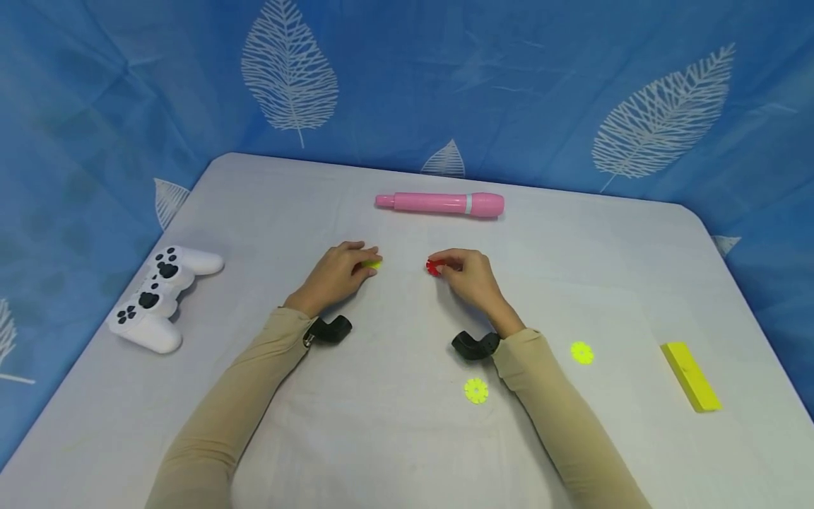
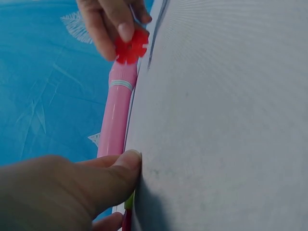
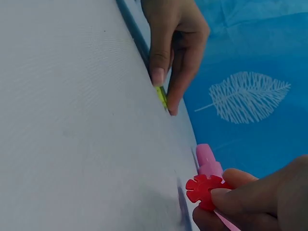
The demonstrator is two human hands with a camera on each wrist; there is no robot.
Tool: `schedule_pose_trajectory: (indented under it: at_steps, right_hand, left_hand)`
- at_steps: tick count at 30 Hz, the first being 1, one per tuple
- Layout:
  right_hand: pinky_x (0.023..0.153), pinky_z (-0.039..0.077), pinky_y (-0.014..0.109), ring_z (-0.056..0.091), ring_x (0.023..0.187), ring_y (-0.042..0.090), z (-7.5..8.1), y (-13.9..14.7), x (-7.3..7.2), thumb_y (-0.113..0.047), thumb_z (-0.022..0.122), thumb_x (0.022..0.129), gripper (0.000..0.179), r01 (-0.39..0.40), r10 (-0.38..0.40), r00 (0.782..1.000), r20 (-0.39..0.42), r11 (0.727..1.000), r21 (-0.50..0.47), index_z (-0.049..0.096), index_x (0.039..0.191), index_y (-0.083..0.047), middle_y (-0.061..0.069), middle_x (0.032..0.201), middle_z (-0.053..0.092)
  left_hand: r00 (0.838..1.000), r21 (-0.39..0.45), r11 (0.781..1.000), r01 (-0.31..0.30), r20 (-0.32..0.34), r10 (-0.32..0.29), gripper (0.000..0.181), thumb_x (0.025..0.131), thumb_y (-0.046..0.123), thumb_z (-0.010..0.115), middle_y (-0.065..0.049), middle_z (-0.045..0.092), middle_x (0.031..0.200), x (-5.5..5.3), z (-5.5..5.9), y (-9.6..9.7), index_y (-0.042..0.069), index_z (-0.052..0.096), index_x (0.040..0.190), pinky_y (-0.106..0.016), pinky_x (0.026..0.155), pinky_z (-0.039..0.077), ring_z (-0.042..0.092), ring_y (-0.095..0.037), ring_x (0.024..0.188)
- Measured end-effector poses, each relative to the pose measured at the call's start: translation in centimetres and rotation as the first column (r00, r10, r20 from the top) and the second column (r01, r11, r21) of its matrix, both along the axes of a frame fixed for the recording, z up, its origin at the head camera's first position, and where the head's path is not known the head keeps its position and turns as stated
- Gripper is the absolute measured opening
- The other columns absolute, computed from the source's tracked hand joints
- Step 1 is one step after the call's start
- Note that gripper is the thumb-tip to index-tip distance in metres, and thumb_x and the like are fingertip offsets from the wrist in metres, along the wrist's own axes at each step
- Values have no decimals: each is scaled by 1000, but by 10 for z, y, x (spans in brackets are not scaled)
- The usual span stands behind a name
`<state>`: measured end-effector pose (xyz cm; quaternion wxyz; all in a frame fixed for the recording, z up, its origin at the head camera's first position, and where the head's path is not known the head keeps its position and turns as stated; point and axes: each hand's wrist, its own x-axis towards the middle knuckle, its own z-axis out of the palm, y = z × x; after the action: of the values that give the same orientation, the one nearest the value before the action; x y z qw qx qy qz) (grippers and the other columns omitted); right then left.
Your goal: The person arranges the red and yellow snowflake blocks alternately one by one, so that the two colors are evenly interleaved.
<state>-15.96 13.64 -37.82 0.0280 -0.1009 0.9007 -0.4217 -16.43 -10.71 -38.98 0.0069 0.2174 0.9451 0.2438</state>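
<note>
Over the middle of the table, my right hand [image 1: 472, 277] pinches a red notched plastic disc [image 3: 198, 189] between thumb and fingers, its slotted rim sticking out. To its left, my left hand [image 1: 335, 274] is low at the tabletop, thumb and fingers gripping a yellow notched disc [image 3: 161, 97]. That disc is mostly hidden by the fingers; in the left wrist view a thin dark-red edge [image 2: 127, 220] shows just below its yellow one. A gap separates the two hands. Two more yellow notched discs lie flat, one by the right forearm [image 1: 476, 390] and another farther right [image 1: 581, 353].
A pink microphone-shaped stick [image 1: 439, 203] lies beyond the hands. At the left side is a white game controller [image 1: 167, 290], and a yellow oblong block [image 1: 691, 377] lies at the right. Blue leaf-print cloth [image 1: 509, 92] hangs behind the white table [image 1: 381, 438].
</note>
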Motion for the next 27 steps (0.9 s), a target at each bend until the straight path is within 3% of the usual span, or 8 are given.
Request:
schedule_pose_trajectory:
  at_steps: [5,19,27]
  right_hand:
    - [80,48,33,62,98,21,0,-21,-11,-4,56,84,23,-16,15,999,45,1000,13,70,100,-10,8,103,69]
    - [67,50,24,66,82,18,0,-66,-23,-7,62,82,28,-47,50,988,146,999,-26,61,110,-8,12,96,70]
    - [68,50,24,62,81,19,0,-69,-24,-8,62,82,22,-76,70,991,116,996,50,65,103,-4,11,95,68]
  left_hand:
    - [1000,-6,1000,-4,-7,4,30,88,21,59,-4,56,128,-2,-1,0,10,62,116,-45,105,34,45,-29,125]
    - [1000,2,1000,-2,-7,2,31,86,23,61,-4,56,127,-3,-2,0,11,63,115,-47,104,34,45,-30,124]
    - [1000,11,1000,7,-17,-7,31,87,22,61,-5,57,127,-3,-3,-1,9,63,114,-47,104,34,45,-31,124]
